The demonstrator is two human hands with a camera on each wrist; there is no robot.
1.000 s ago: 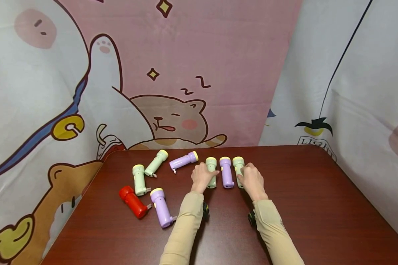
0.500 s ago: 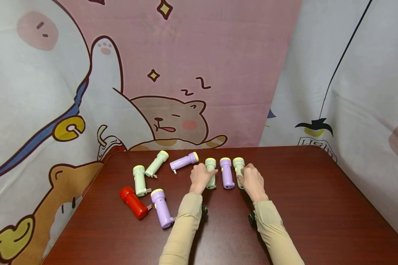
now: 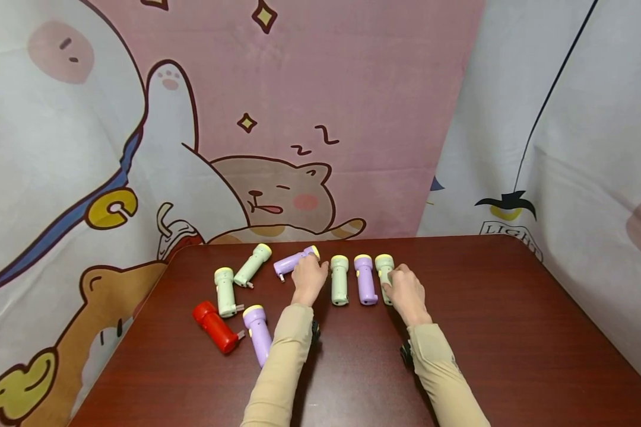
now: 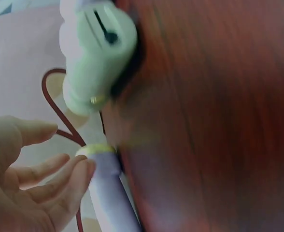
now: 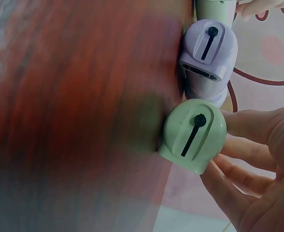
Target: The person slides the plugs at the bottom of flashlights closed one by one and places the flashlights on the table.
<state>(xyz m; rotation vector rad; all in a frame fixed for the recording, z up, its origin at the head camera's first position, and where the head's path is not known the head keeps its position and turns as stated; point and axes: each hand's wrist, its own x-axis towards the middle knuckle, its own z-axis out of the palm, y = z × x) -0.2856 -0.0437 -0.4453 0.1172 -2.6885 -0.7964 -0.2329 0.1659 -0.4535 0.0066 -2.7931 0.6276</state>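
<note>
Pinched with the right hand a pale green flashlight just right of the middle purple flashlight, with the thumb on the side facing it and the fingers opposite. Held the left hand left of the middle purple flashlight, past a second green flashlight, just beside the head of a slanted purple flashlight, with released fingers and thumb loosely bent and parted. Could not tell contact there. Saw on the desk, farther left of the middle purple flashlight, a red flashlight near two more green flashlights.
</note>
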